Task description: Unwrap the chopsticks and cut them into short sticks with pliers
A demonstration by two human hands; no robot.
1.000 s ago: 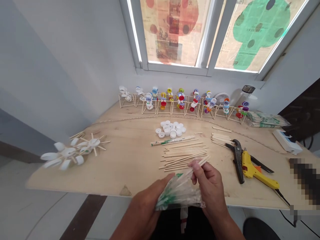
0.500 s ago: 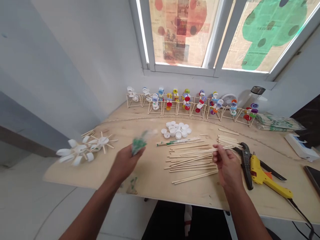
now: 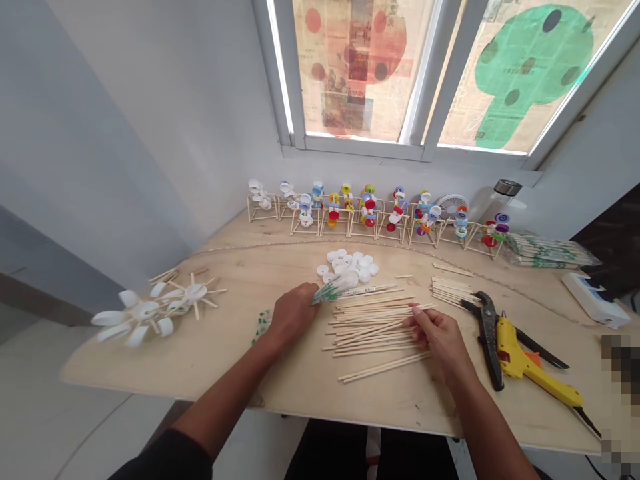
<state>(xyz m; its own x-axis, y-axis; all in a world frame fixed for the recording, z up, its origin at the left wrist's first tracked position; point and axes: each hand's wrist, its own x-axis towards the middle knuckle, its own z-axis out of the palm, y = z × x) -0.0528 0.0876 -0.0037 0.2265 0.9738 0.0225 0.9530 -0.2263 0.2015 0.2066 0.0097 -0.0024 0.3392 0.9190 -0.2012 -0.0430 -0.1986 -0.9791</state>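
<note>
Head view: the left hand (image 3: 296, 312) grips a clear, green-printed wrapper (image 3: 331, 289) near white caps (image 3: 367, 261); the right fingers (image 3: 423, 319) pinch wooden sticks (image 3: 373, 323) mid-worktop (image 3: 150, 370), apparently laying them out, calling for a light touch.

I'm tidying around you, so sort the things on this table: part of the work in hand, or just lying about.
Seemingly in the work:
- loose sticks, by the right hand
- plastic wrapper, in the left hand
- white caps, yellow glue gun, black tool

Seemingly just lying about:
- small white fan
- metal-lidded bottle
</note>
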